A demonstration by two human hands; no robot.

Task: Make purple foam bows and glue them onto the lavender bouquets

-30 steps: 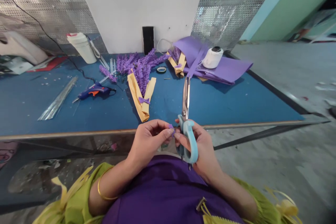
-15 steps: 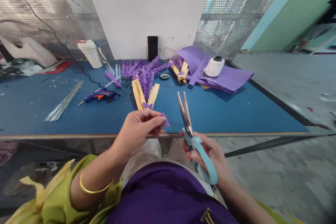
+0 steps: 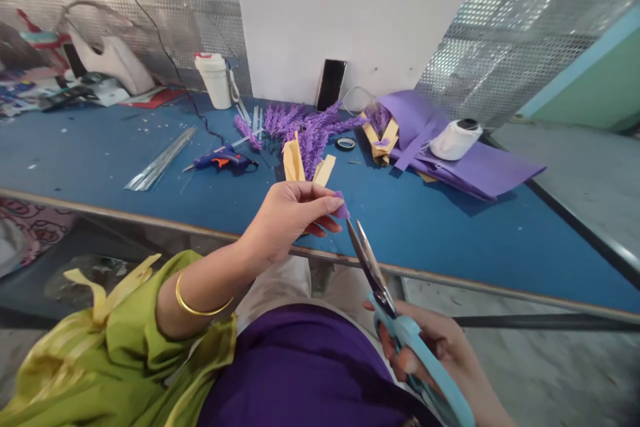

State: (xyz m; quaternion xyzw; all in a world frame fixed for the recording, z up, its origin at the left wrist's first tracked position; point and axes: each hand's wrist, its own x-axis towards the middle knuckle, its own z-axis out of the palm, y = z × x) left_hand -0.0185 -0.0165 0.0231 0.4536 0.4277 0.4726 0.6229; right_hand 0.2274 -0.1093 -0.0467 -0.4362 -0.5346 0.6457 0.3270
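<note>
Between thumb and fingers, my left hand (image 3: 295, 217) pinches a small purple piece (image 3: 342, 205), maybe paper or felt. My right hand (image 3: 425, 340) grips light-blue-handled scissors (image 3: 383, 280), their blades slightly apart and the tips just below the purple piece. Beyond my left hand lies a bunch of artificial lavender (image 3: 314, 140) with a tan paper wrap (image 3: 293, 159), its lower part hidden by the hand. A smaller wrapped lavender bunch (image 3: 381, 137) with a purple bow lies to the right.
On the blue table (image 3: 450, 233) are purple sheets (image 3: 490, 163), a white thread cone (image 3: 456, 139), a black tape roll (image 3: 345, 144), a glue gun (image 3: 223, 158) and clear sticks (image 3: 163, 157). A white tumbler (image 3: 215, 80) and a phone (image 3: 331, 83) stand at the back.
The scissors have come closer to the purple piece, and their blades have drawn somewhat nearer together. My view has turned left, so the table things appear further right.
</note>
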